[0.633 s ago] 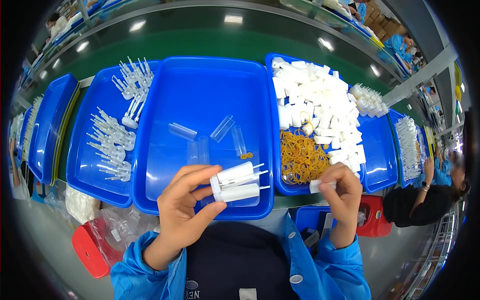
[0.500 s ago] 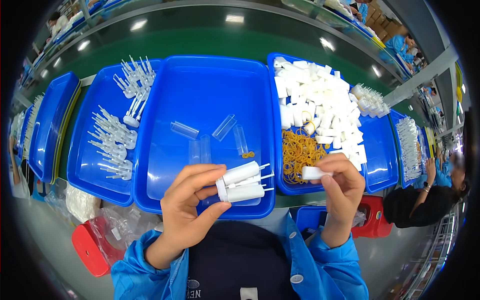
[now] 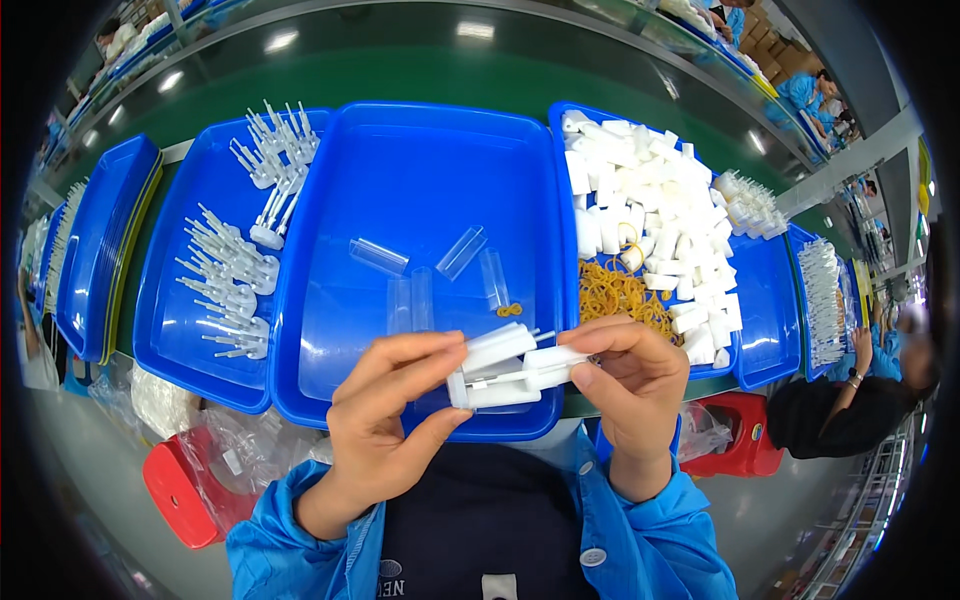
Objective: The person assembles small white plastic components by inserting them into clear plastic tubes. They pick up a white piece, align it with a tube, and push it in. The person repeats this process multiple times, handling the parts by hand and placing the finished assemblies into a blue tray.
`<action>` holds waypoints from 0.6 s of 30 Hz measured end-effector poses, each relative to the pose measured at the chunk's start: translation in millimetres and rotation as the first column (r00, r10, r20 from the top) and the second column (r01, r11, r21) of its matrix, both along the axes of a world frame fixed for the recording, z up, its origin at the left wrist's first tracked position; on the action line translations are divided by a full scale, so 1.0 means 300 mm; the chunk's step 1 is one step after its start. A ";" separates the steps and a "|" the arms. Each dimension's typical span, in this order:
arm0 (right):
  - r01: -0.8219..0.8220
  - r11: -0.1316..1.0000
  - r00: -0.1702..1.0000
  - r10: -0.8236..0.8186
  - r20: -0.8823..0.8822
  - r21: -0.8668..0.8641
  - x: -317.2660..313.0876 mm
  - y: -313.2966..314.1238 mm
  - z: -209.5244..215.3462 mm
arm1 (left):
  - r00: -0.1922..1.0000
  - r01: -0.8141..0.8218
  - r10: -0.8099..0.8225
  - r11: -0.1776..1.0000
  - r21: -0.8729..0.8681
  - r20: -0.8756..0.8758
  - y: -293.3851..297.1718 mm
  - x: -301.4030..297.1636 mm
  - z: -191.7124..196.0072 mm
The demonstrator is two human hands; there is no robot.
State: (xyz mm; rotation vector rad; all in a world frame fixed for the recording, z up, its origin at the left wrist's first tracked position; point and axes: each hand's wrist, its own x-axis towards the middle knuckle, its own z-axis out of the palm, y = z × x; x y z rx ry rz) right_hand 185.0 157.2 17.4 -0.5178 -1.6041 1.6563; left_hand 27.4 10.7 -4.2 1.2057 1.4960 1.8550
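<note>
Over the near edge of the middle blue tray (image 3: 430, 135), my left hand (image 3: 385, 425) is closed round the base of a white pronged plastic part. White foam sleeves (image 3: 500, 346) sit on some of its prongs, which point to the right. Between the thumb and fingers of my right hand (image 3: 635, 390) is another white foam sleeve (image 3: 550, 372), brought against the prong ends. Whether a prong has entered it, I cannot tell. Several clear plastic tubes (image 3: 461, 253) lie in the middle tray, with a few rubber bands (image 3: 509, 310) beside one of them.
The right blue tray (image 3: 765, 300) holds a heap of white foam sleeves (image 3: 650, 190), a pile of rubber bands (image 3: 615, 295) and pronged parts. Bare pronged parts (image 3: 235, 270) stand in the left tray. Red stools (image 3: 180, 490) are below the table edge; a person sits at far right.
My right hand has moved left from beside the rubber-band pile, bringing its foam sleeve to the prongs. My left hand still holds the pronged part, shifted slightly right.
</note>
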 end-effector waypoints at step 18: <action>-0.116 0.804 0.993 0.088 0.075 0.584 -0.058 -0.028 0.014 | 1.000 0.024 -0.025 1.000 -0.012 -0.018 -0.005 -0.007 0.007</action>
